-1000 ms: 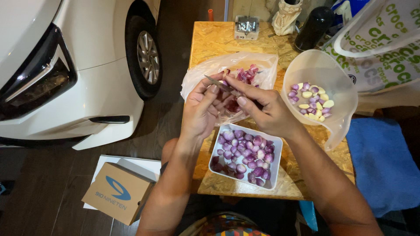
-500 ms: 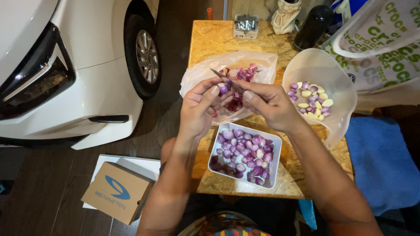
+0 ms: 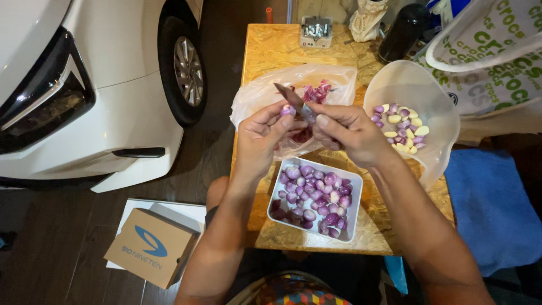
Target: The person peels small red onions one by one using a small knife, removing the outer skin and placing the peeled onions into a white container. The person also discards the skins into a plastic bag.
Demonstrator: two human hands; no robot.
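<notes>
- Dark plank flooring (image 3: pixel 68 248) surrounds a small chipboard bench (image 3: pixel 271 53); a white car (image 3: pixel 84 85) stands to the left of it, front wheel (image 3: pixel 188 70) close to the bench edge.
- Left hand (image 3: pixel 261 135): grip pressed together, thumb and fingers pinching one small purple shallot (image 3: pixel 287 110) above the bench centre.
- Right hand (image 3: pixel 347 133): grip closed around the handle of a knife; the knife blade (image 3: pixel 293 100) points up and left, and its edge meets the shallot.
- Directly under both hands lies a clear plastic bag (image 3: pixel 254 96), opened flat, with purple skins and trimmings (image 3: pixel 315 92) on it.
- White square dish (image 3: pixel 351 223): sits on the near part of the bench, just below the hands, filled with unpeeled purple shallots.
- Translucent round bowl (image 3: pixel 418 79): sits at the right edge of the bench, near the right hand; it contains peeled cloves, pale yellow and purple.
- Far end of the bench: a small metal-coloured box (image 3: pixel 316 29), a pale knotted cloth object (image 3: pixel 367 20) and a black bottle (image 3: pixel 402 33).
- Printed fabric bag (image 3: pixel 497 68): upper right, beside the bowl.
- Blue cloth (image 3: pixel 491 209): right of the bench.
- Cardboard box (image 3: pixel 151 247): on the floor, lower left, resting on a white sheet (image 3: pixel 169 210).
</notes>
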